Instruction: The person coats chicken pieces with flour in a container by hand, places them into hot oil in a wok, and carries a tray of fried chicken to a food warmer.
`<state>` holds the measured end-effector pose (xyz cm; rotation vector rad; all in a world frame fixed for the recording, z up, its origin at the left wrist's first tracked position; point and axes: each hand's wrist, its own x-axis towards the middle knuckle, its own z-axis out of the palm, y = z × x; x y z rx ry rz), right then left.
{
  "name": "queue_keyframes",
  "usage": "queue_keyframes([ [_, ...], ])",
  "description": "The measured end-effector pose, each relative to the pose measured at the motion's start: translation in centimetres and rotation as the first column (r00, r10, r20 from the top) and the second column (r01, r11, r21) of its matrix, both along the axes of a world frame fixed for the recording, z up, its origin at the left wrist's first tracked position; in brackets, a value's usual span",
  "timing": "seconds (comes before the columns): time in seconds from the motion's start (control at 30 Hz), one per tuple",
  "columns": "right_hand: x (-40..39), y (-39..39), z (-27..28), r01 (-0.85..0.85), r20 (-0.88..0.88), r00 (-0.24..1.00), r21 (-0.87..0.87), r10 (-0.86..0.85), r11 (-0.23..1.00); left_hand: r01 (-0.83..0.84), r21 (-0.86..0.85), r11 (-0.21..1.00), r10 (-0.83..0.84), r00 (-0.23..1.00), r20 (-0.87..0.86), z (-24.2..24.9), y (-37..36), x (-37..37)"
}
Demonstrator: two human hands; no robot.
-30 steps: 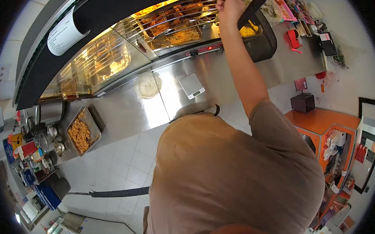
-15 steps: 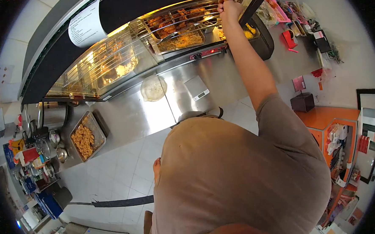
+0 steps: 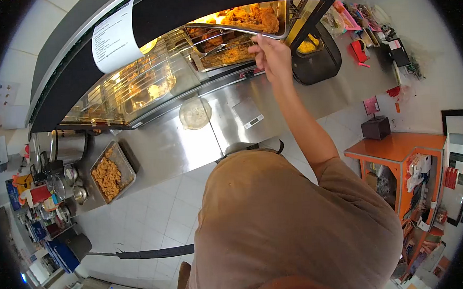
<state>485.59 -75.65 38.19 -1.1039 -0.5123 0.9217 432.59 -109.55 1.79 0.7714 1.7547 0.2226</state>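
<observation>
My right hand is at the front of a heated display cabinet, its fingers at the near rim of a metal tray. The hand looks closed on that rim, though the exact grip is partly hidden. Pieces of fried chicken lie in the tray, which juts forward over the wire rack. Below it on the cabinet floor is another tray of golden fried food. My left hand is out of sight, hidden by my body.
A steel counter runs below the cabinet, with a round clear container and a small scale. On the left is a tray of fried pieces. A black bin-like container stands right of the cabinet; an orange shelf unit stands farther right.
My right hand has come back toward me and left, and the tray of fried chicken has slid forward with it. My left fingertips, visible before beside my body, have gone from view.
</observation>
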Motion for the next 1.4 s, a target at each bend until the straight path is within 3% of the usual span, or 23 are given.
queue_keyframes([
  [0.07,0.7,-2.2,-0.5,-0.051,0.143,0.987,-0.165,0.075,0.985,-0.008,0.009,1.0,0.008,1.0,-0.008,-0.6,0.4,-0.4],
  [0.17,4.0,-2.7,-2.5,0.094,0.026,0.996,-0.188,-0.091,0.978,-0.037,0.043,0.998,0.037,0.999,-0.001,-2.3,0.9,-0.9],
  [0.3,7.6,2.1,-0.1,-0.097,-0.068,0.993,-0.08,0.091,0.992,-0.116,0.13,0.985,0.101,0.988,0.117,-4.5,1.5,-1.5],
  [0.33,8.2,3.1,-0.3,-0.08,-0.041,0.996,-0.114,0.076,0.99,-0.059,0.046,0.997,0.052,0.99,0.13,-3.7,2.2,-1.4],
  [0.43,8.6,4.2,-0.9,-0.043,0.011,0.999,-0.168,0.046,0.985,0.057,0.092,0.994,-0.061,0.997,0.043,5.5,4.9,2.3],
  [0.47,8.0,3.3,-1.2,-0.047,0.003,0.999,-0.164,0.048,0.985,-0.044,0.053,0.998,0.041,0.997,0.064,4.9,4.7,2.2],
  [0.53,6.0,1.0,-0.9,-0.04,-0.043,0.999,-0.204,0.032,0.978,-0.245,-0.039,0.969,0.247,0.964,0.094,3.7,3.7,1.9],
  [0.63,1.7,-3.3,0.8,-0.089,-0.157,0.984,-0.058,0.079,0.994,-0.167,-0.08,0.983,0.171,0.984,0.056,5.4,2.1,3.3],
  [0.73,-1.8,-6.7,1.0,0.034,-0.204,0.978,-0.062,-0.046,0.998,-0.026,-0.076,0.997,0.029,0.999,0.035,5.8,-0.4,4.1],
  [0.8,-3.1,-8.9,0.5,0.091,-0.126,0.986,-0.116,-0.105,0.989,-0.023,-0.078,0.997,0.026,0.999,0.046,6.9,-1.6,5.0],
  [0.9,-3.8,-12.6,-1.3,0.152,-0.142,0.974,-0.17,-0.177,0.974,-0.088,-0.109,0.99,0.09,0.996,0.02,6.3,-3.6,5.4],
  [0.97,-3.6,-15.5,-3.0,0.191,-0.149,0.963,-0.212,-0.225,0.958,-0.109,-0.112,0.988,0.11,0.994,0.004,8.4,-4.1,6.6],
  [1.07,-2.8,-20.1,-4.6,0.278,-0.13,0.94,-0.237,-0.314,0.931,-0.043,-0.028,0.999,0.044,0.998,0.051,8.6,-5.6,5.8],
  [1.13,-2.2,-23.4,-5.1,0.345,-0.178,0.908,-0.199,-0.38,0.917,0.15,0.102,0.983,-0.158,0.985,0.069,2.7,-8.7,1.7],
  [1.2,-1.2,-27.8,-7.1,0.364,-0.049,0.925,-0.164,-0.376,0.917,0.214,0.09,0.973,-0.22,0.973,0.065,0.4,-9.6,-0.6],
  [1.27,-0.6,-31.6,-7.2,0.342,0.021,0.939,-0.172,-0.343,0.924,0.148,-0.07,0.986,-0.146,0.989,0.037,0.4,-8.4,-1.9],
  [1.33,-1.0,-34.8,-6.7,0.274,0.018,0.96,-0.236,-0.278,0.932,0.22,0.032,0.975,-0.222,0.973,0.058,0.0,-7.9,-4.2],
  [1.4,-2.8,-37.2,-7.3,0.269,-0.003,0.96,-0.273,-0.28,0.924,0.156,0.042,0.987,-0.159,0.984,0.082,-0.3,-7.0,-6.7],
])
